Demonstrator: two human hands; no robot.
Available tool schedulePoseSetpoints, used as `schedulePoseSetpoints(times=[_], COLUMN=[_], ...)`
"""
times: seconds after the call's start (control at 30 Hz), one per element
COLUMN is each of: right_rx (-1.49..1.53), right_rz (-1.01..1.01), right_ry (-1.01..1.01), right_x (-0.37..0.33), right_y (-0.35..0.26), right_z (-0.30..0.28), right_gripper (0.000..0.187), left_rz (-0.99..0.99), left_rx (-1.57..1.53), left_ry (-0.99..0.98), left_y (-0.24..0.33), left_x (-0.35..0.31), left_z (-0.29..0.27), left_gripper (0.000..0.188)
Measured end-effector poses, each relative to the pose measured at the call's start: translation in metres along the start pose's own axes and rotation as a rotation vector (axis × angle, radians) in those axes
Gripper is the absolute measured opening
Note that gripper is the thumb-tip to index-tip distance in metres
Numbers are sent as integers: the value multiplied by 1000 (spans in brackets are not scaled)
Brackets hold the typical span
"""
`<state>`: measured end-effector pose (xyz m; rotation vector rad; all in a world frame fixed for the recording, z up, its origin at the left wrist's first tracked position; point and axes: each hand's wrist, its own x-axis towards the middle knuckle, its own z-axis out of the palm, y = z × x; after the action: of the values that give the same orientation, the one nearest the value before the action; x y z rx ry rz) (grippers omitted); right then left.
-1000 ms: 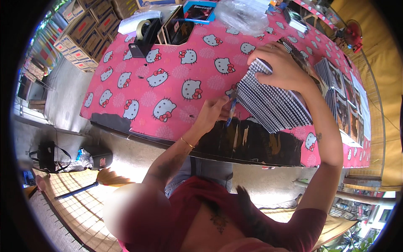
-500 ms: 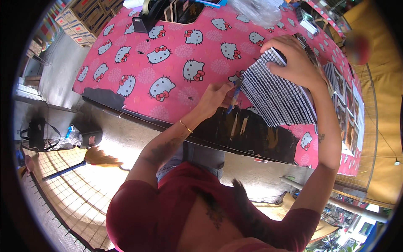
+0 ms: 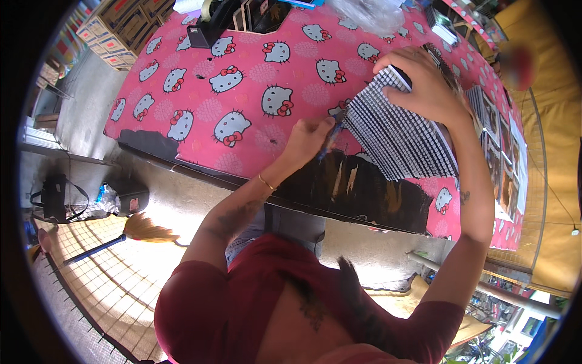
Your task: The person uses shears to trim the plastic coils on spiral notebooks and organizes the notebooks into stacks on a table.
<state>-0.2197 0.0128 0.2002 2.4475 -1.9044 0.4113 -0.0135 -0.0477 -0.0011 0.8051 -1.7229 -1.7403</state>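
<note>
A stack of spiral-bound notebooks [image 3: 403, 130] stands at the table's right side, its rows of black-and-white coil spines facing me. My right hand [image 3: 418, 79] is closed over the stack's upper part, with the thumb on the spines and the fingers over the far edge. At the stack's left edge, my left hand [image 3: 310, 139] grips a small tool with blue handles, which looks like pliers [image 3: 330, 142]. The dark tip of the pliers is against or very near the spine ends; blur hides whether it touches.
A pink tablecloth [image 3: 260, 79] with cat faces covers the table, torn along the front to a dark surface [image 3: 345, 188]. A black tape dispenser [image 3: 209, 27] and clear plastic [image 3: 367, 18] lie at the back. Printed sheets [image 3: 503, 155] lie right; a broom [image 3: 145, 230] is on the floor.
My left hand and the pliers have shifted slightly left, and the handles now look more blurred. My right hand keeps its grip on the notebooks, which have hardly moved.
</note>
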Motion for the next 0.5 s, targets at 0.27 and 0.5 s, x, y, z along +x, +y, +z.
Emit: schedulePoseSetpoints(times=[0.27,0.5], right_rx=[0,-10], right_rz=[29,25], right_ry=[-9,-23], right_x=[-1,0], right_y=[0,1], right_z=[0,0], right_gripper=[31,31], left_rz=[-331,-307], left_rx=[-369,-265], left_ry=[-160,-124], left_y=[4,-1], left_x=[-1,7], left_z=[-9,-5], left_gripper=[38,37])
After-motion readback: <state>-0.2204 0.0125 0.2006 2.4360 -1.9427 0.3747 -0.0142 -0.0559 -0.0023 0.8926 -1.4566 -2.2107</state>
